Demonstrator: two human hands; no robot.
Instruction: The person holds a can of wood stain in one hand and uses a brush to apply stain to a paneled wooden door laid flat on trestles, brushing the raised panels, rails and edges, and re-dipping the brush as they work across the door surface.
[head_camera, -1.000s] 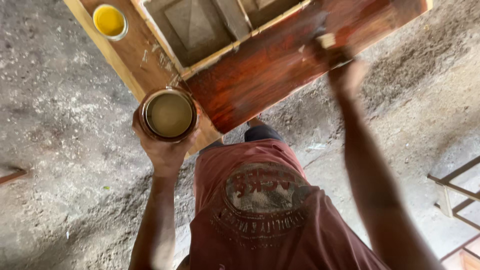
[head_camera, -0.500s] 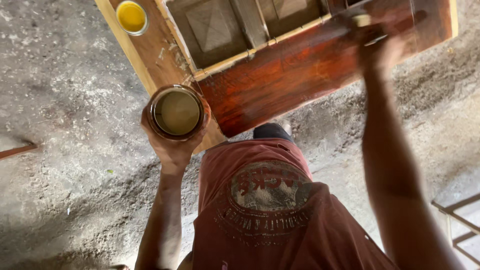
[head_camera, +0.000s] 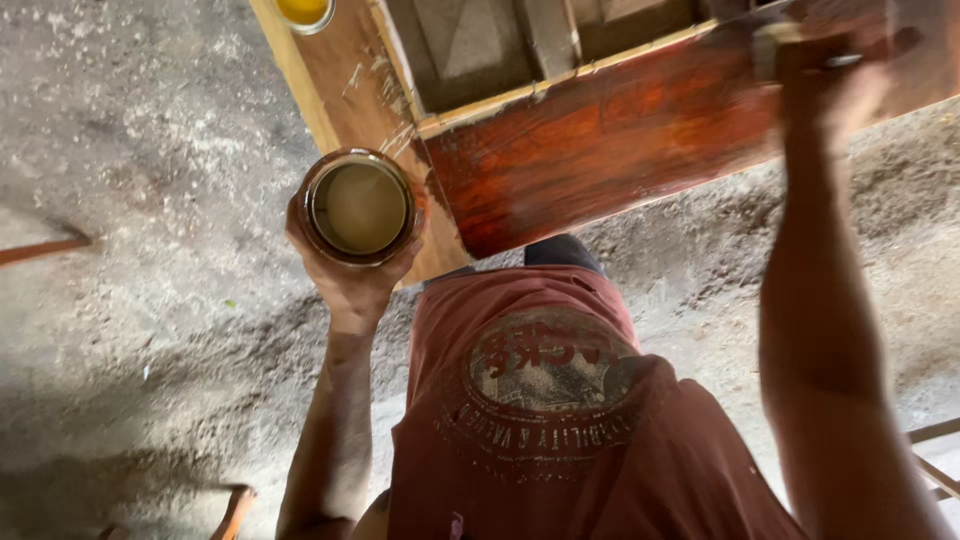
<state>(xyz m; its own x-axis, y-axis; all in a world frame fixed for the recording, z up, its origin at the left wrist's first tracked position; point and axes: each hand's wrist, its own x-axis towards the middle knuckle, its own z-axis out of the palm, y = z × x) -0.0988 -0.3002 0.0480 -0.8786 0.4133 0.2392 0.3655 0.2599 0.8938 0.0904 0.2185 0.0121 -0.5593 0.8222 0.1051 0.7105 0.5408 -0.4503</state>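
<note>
My left hand (head_camera: 345, 280) holds a round open tin (head_camera: 359, 207) of brownish-tan liquid, cupped from beneath, beside the bare edge of a wooden door frame (head_camera: 345, 120). My right hand (head_camera: 830, 70) is raised at the top right and grips a brush (head_camera: 775, 45) pressed against the glossy red-brown stained rail (head_camera: 600, 140) of that frame. The brush is blurred and mostly hidden by my fingers. The stained part looks wet; the left stile is pale raw wood.
A small dish of yellow liquid (head_camera: 302, 10) rests on the raw stile at the top. Recessed grey panels (head_camera: 470, 45) lie inside the frame. Dusty concrete floor (head_camera: 130, 300) surrounds it. A metal bar (head_camera: 45, 248) lies left; metal rods (head_camera: 935, 455) show at the right edge.
The view has shifted, so the frame and dish sit higher and further right. My right hand with the brush has moved right along the stained rail. The tin stays held in my left hand.
</note>
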